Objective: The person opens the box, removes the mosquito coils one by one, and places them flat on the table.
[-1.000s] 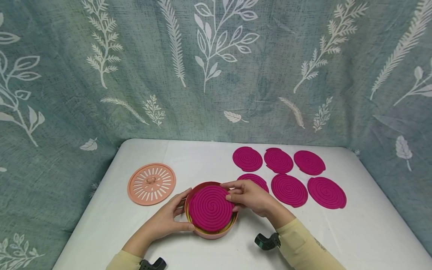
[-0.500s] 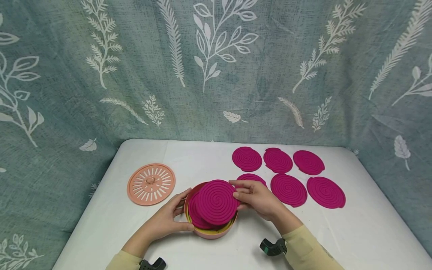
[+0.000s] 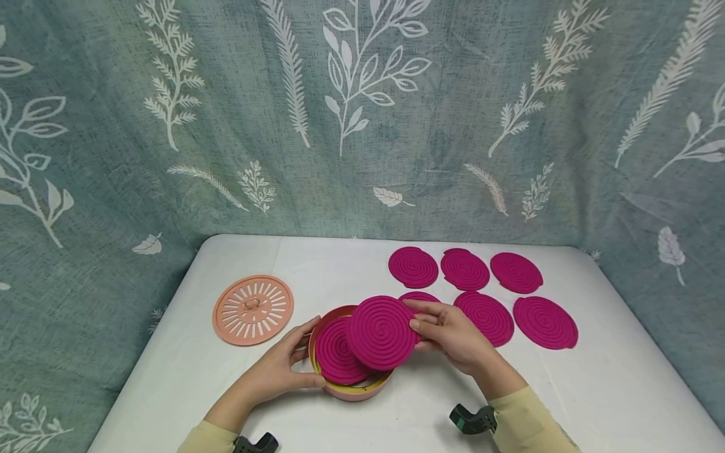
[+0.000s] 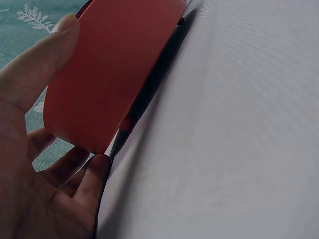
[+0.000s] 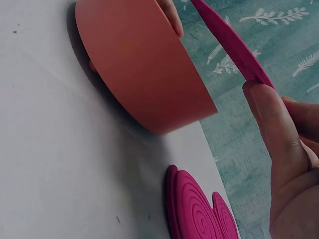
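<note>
My left hand grips the left side of a round salmon-coloured mosquito coil box, thumb at the front and fingers behind. The box's tall smooth wall fills much of the left wrist view. Between thumb and fingers, my right hand pinches the right edge of a magenta mosquito coil. This coil is above the box's right side and partly hides its opening; the right wrist view shows the held coil edge-on, apart from the wall. Another magenta coil lies inside the box, over a yellow inner ring.
A salmon slotted lid with a small ring handle lies at the left on the white table. Several magenta coils lie in two rows at the right, one partly behind my right hand. A patterned green curtain stands behind.
My right hand has drawn the top coil up and rightward, uncovering the coil beneath it in the box. My left hand stays in place on the box.
</note>
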A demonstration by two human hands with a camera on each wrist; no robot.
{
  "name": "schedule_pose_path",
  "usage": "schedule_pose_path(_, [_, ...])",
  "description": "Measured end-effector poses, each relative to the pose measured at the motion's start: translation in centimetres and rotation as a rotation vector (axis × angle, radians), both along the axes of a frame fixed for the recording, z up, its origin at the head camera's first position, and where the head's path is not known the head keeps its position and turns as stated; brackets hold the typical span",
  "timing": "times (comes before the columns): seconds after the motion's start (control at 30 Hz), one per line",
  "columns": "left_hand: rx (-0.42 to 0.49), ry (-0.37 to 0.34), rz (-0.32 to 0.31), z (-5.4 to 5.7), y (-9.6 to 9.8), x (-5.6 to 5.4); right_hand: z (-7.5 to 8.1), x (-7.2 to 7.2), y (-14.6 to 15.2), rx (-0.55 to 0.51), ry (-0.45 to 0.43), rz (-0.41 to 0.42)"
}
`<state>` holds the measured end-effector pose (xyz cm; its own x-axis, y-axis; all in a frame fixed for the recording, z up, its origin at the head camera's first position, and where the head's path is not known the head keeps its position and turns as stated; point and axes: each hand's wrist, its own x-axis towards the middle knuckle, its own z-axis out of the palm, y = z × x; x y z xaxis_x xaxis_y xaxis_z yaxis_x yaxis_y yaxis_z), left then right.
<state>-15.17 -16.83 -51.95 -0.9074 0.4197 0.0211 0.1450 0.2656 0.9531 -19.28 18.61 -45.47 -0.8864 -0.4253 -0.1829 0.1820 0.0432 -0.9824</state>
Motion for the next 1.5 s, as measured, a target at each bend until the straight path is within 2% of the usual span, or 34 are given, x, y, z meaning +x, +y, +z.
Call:
schedule_pose_path(0.57, [-0.015, -0.013, 0.023, 0.0, 0.2, 0.0, 0.3, 1.3, 3.0, -0.019, -0.008, -0.089])
schedule_pose_path(1.3, [-0.001, -0.019, 0.015, 0.1, 0.2, 0.1, -0.5, 2.9, 6.6, 0.008, -0.022, -0.190])
schedule_pose_path(1.5, [0.008, -0.017, 0.012, 0.1, 0.2, 0.0, -1.0, 3.5, 7.5, 0.011, -0.012, -0.195])
